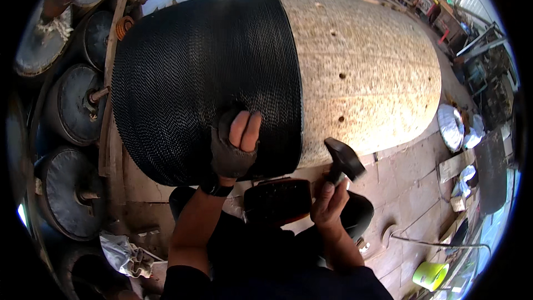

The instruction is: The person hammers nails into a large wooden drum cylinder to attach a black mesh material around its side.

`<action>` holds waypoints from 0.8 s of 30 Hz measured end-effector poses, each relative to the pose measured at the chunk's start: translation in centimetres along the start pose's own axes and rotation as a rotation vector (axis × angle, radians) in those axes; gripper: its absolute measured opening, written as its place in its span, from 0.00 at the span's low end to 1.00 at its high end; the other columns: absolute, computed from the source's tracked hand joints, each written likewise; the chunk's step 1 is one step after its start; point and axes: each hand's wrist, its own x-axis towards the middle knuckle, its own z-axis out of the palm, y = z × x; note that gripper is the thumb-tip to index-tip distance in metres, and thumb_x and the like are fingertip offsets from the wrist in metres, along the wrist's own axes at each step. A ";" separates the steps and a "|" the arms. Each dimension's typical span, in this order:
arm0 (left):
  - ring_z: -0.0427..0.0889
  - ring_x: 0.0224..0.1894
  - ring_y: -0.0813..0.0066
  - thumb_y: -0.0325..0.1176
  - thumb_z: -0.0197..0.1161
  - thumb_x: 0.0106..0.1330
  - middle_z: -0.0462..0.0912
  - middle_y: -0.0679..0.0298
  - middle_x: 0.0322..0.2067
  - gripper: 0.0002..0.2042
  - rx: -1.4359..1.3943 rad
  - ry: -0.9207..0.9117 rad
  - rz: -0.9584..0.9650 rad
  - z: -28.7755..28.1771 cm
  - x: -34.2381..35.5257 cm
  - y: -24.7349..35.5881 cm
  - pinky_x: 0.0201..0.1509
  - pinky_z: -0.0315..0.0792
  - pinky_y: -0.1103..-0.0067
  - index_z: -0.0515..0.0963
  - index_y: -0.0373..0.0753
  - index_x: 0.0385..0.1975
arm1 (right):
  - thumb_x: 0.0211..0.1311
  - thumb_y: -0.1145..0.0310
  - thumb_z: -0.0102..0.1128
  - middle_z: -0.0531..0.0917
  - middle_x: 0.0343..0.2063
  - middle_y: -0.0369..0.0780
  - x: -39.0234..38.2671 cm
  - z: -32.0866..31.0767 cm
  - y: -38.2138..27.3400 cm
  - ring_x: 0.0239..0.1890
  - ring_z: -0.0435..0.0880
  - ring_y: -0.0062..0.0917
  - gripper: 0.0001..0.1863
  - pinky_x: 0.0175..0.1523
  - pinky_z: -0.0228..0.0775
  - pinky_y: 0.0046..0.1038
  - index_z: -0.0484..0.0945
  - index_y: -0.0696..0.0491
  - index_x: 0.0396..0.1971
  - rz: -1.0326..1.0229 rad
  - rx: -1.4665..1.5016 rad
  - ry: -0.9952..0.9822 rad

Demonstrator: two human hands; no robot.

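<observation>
A large cylindrical drum lies across the view, its left part covered in black finely ridged material (205, 50), its right part pale and speckled, with several dark holes (369, 55). My left hand (233, 141), in a fingerless dark glove, is closed against the black covering toward its lower middle; anything in it is hidden. My right hand (330, 203) grips a hammer (344, 158), whose head is raised beside the lower edge of the pale part. Between my knees, below the drum, is a dark tray (277, 200).
Several metal rollers (72, 194) line the left beside a wooden beam (116, 22). On the right are white sacks (449, 128), wooden blocks (455, 166), a thin bent rod (433, 244), a green bucket (428, 274) and cluttered machinery (447, 25). The floor (405, 194) is tiled.
</observation>
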 end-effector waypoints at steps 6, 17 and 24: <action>0.80 0.43 0.57 0.17 0.62 0.59 0.77 0.56 0.45 0.19 0.018 -0.044 -0.038 -0.3 -0.1 0.2 0.43 0.79 0.65 0.80 0.38 0.51 | 0.70 0.71 0.53 0.78 0.23 0.56 0.1 1.4 2.2 0.26 0.79 0.55 0.07 0.30 0.68 0.46 0.70 0.59 0.40 0.150 -0.263 -0.082; 0.80 0.43 0.59 0.16 0.59 0.65 0.78 0.55 0.43 0.15 0.097 -0.059 -0.044 -0.2 1.3 1.2 0.46 0.76 0.65 0.78 0.35 0.50 | 0.72 0.63 0.58 0.80 0.24 0.56 -5.0 -1.2 2.6 0.30 0.81 0.57 0.12 0.31 0.70 0.49 0.72 0.57 0.42 0.323 -0.122 -0.099; 0.82 0.36 0.62 0.19 0.61 0.65 0.83 0.59 0.34 0.21 -0.509 -0.094 -0.039 -0.4 -3.6 11.0 0.49 0.74 0.66 0.72 0.34 0.59 | 0.73 0.63 0.58 0.80 0.24 0.57 -6.5 -1.0 3.4 0.29 0.80 0.58 0.12 0.30 0.69 0.50 0.72 0.58 0.42 0.323 -0.023 -0.095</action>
